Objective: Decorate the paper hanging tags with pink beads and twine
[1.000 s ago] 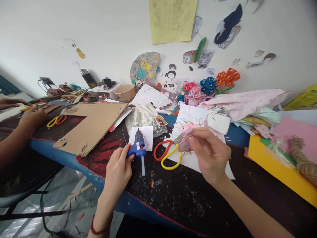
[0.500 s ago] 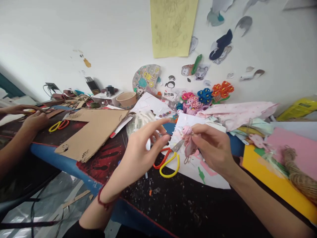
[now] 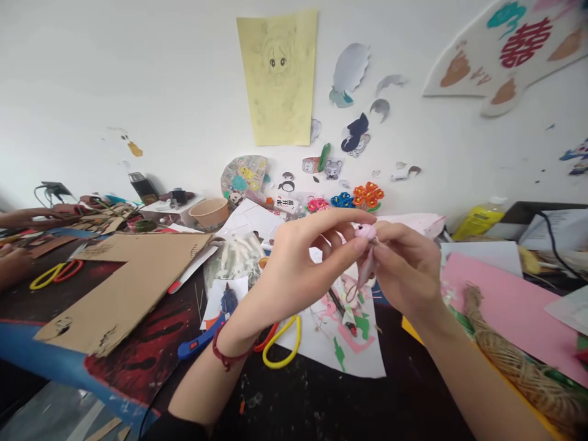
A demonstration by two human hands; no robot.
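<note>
A small pink doll [image 3: 366,231], with a round bead-like head, a limp cloth body and a thin cord loop, is held up between my hands. My left hand [image 3: 307,263] pinches its head between thumb and fingers. From the other side, my right hand [image 3: 408,263] grips it just below the head, thumb against forefinger. Below the hands, a white paper sheet [image 3: 316,343] carries pink and green scraps and a dark pen-like tool. Scissors [image 3: 298,337] with a yellow and a red handle loop lie under my left forearm, their blades hidden.
A blue glue gun [image 3: 202,344] rests left of my left wrist. Cut cardboard [image 3: 147,269] and another person's hand [image 3: 16,263] are farther left. To the right lie pink sheets [image 3: 505,306] and a twine bundle [image 3: 509,361]. A paper bowl [image 3: 209,214] stands near the wall.
My left hand, apart from the doll before, has come over and closed on its head. The doll has been raised from above the scissors. The view has turned right, revealing the glue gun.
</note>
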